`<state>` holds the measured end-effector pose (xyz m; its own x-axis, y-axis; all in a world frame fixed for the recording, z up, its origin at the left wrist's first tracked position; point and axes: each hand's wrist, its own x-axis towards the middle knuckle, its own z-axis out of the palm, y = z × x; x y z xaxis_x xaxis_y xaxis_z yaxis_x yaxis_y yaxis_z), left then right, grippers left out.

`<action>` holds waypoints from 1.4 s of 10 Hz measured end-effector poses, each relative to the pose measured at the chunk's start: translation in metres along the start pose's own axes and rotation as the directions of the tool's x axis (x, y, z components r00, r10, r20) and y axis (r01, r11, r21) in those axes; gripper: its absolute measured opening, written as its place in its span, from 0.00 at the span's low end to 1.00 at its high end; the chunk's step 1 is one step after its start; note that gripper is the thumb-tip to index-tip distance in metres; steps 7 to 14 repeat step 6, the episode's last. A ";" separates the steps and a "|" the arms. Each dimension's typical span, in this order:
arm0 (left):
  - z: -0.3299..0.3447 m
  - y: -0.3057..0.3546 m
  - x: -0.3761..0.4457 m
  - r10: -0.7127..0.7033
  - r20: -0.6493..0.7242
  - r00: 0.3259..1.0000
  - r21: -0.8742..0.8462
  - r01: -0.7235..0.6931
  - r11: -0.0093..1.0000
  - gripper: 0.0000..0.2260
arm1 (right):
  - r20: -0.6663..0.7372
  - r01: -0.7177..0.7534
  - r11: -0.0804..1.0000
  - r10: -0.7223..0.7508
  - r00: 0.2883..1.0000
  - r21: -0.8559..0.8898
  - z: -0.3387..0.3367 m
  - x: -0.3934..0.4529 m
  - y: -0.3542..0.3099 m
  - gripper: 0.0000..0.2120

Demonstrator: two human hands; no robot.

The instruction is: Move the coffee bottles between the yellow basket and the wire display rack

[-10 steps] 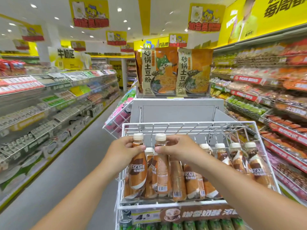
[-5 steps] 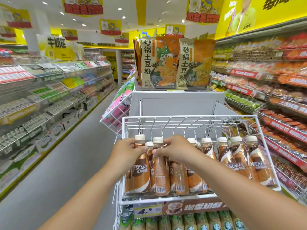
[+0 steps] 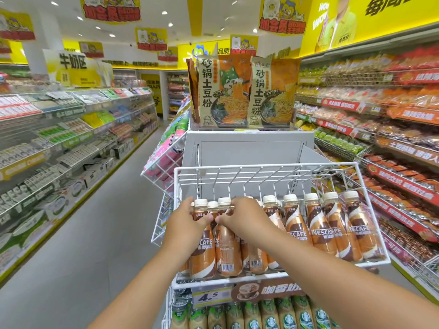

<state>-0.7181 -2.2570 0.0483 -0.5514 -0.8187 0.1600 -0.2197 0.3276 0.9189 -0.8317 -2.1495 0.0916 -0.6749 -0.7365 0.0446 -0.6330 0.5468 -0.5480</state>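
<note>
the white wire display rack (image 3: 266, 173) fills the middle of the view, its top basket tilted toward the camera and holding a row of brown coffee bottles (image 3: 332, 230) with cream caps, standing upright and touching one another along the front rail. both hands work at the left end of that row. the left hand (image 3: 187, 220) wraps its fingers round the neck of the leftmost bottle (image 3: 203, 248), thumb across the front just under the cap. the right hand (image 3: 242, 219) grips the neighbouring bottle (image 3: 228, 250) at the neck, fingers curled over its shoulder, thumb tip almost meeting the left thumb. both bottles stand inside the basket with their bases at the front rail. below the rail sits a price tag (image 3: 211, 296) reading 4.5, and under it a lower tier of green-labelled bottles (image 3: 268, 315).
</note>
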 end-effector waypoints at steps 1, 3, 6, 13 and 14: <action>0.002 -0.002 -0.006 0.058 -0.024 0.998 0.027 -0.058 0.998 0.30 | -0.030 -0.002 1.000 0.002 1.000 0.006 0.001 0.001 -0.002 0.26; -0.002 -0.008 -0.014 0.194 0.005 0.981 0.119 -0.193 0.974 0.30 | -0.076 0.032 0.996 -0.026 0.997 0.080 -0.008 -0.014 -0.004 0.34; -0.012 0.017 -0.040 0.348 0.184 0.919 0.535 -0.390 0.749 0.33 | -0.063 0.188 0.982 -0.189 0.980 -0.029 -0.036 -0.075 0.041 0.33; -0.012 0.017 -0.040 0.348 0.184 0.919 0.535 -0.390 0.749 0.33 | -0.063 0.188 0.982 -0.189 0.980 -0.029 -0.036 -0.075 0.041 0.33; -0.012 0.017 -0.040 0.348 0.184 0.919 0.535 -0.390 0.749 0.33 | -0.063 0.188 0.982 -0.189 0.980 -0.029 -0.036 -0.075 0.041 0.33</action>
